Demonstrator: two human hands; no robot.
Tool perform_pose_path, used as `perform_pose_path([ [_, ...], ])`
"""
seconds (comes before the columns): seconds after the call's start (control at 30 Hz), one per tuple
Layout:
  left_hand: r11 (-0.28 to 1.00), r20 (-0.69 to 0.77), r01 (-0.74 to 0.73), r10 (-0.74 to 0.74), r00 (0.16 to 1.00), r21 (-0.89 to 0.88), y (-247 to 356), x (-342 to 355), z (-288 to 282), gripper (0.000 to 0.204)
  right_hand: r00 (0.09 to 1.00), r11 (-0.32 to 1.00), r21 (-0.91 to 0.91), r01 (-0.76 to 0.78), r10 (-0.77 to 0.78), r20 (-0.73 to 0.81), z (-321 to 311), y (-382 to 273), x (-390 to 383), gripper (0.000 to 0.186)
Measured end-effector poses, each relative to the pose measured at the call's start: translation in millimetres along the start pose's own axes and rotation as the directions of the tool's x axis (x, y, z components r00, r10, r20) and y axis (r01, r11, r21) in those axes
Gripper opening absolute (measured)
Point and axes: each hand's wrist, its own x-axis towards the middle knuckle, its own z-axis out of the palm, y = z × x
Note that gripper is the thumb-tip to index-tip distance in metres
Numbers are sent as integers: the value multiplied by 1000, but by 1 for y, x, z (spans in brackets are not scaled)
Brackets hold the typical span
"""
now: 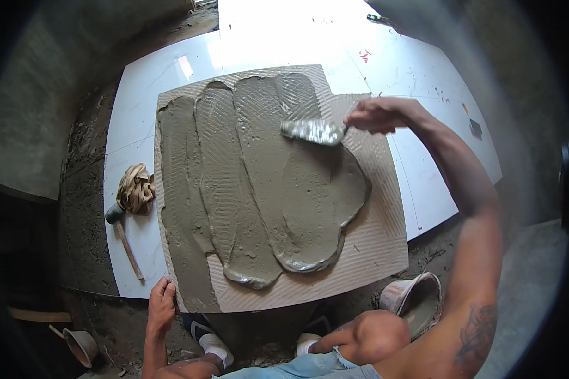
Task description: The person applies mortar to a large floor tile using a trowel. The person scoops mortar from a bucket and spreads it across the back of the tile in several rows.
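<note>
Nearest edge: I look down past the person's knees, frayed light-blue shorts (310,366) and light footwear to rough, dark ground.
Left hand: the left hand (162,309) is at the slab's near left corner, fingers curled against the edge; I cannot tell whether it grips or only rests there.
Buckets: just beside the right knee, a pale bucket (395,294) with red marks tilts, its mouth showing grey residue; a smaller pail (82,347) lies tipped at lower left.
Slab: a large beige slab (379,234) fills the middle of my view, its upper face finely ridged, its far right corner cut away in a step.
Mortar: wet grey mortar (259,183) covers most of the slab in long, side-by-side bands, leaving ridges bare along the right and near sides.
Left side: a wooden-handled mallet (128,246) with a dark head lies beside a crumpled tan bundle (136,189).
Right hand: the right hand (374,115) is closed around the handle of a trowel (316,131), whose shiny, mortar-smeared blade is over the mortar's far right part.
Floor: glossy white tiles (417,170) spread around and beyond the slab, dotted with red scraps (365,55).
Room: I see bare grey walls (35,95) curving at both sides, and bright light whitening the far tiles.
</note>
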Motion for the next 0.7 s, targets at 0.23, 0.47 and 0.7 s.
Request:
perform_pose_path([
  [0.23,991,6,-128,128,992,47,-34,16,-16,27,934,843,-405,353,-342,104,103,7,-99,55],
  [0.47,991,21,-131,132,991,-31,-18,12,1,26,904,845,-533,30,-250,-346,71,8,-51,58],
  [0.7,992,-11,-124,125,992,32,-21,7,-8,23,891,921,-388,-23,-157,-426,-2,-17,26,61],
])
